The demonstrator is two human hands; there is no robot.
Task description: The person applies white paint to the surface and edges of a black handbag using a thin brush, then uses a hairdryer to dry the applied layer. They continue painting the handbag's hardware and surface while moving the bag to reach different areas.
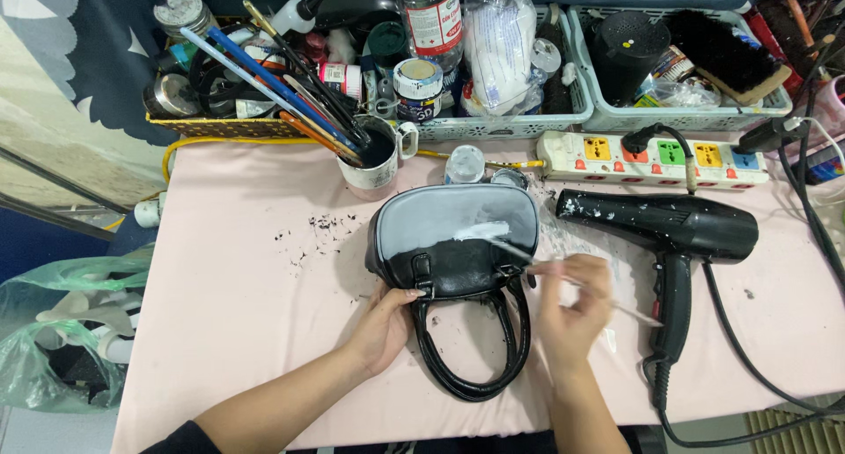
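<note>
Resting hand: pressing down beside the bag, the left hand (pixel 385 328) lies loosely curled with fingers half bent, its fingertips touching the lower left edge of the handbag (pixel 453 243) near a metal ring; it grips nothing.
Working hand: the right hand (pixel 572 306) is pinched closed around a thin paintbrush (pixel 519 251), blurred with motion; the brush tip lies on the bag's upper panel.
Bag: a small domed handbag of glossy black leather-like material, lying flat near the middle of the table (pixel 246 322), just ahead of both hands. Its upper half is coated in pale grey-white paint with a wet brighter streak; the lower half is black. Two looped black handles (pixel 475 366) trail toward the person.
Dryer: a black hair dryer (pixel 669 229) flecked with white lies to the right of the bag, its cord running off the table edge.
Mug: a paint-stained white mug (pixel 378 159) holding dark liquid and several long brushes stands behind the bag.
Power strip: a white power strip (pixel 651 159) with coloured sockets lies behind the dryer.
Baskets: pale plastic baskets (pixel 607 115) along the back hold jars, bottles and shoe brushes.
Surface: a pale pink table, matte, with black specks left of the bag.
Room: green plastic bags (pixel 53 331) sit on the floor at left; dark fabric hangs behind.
</note>
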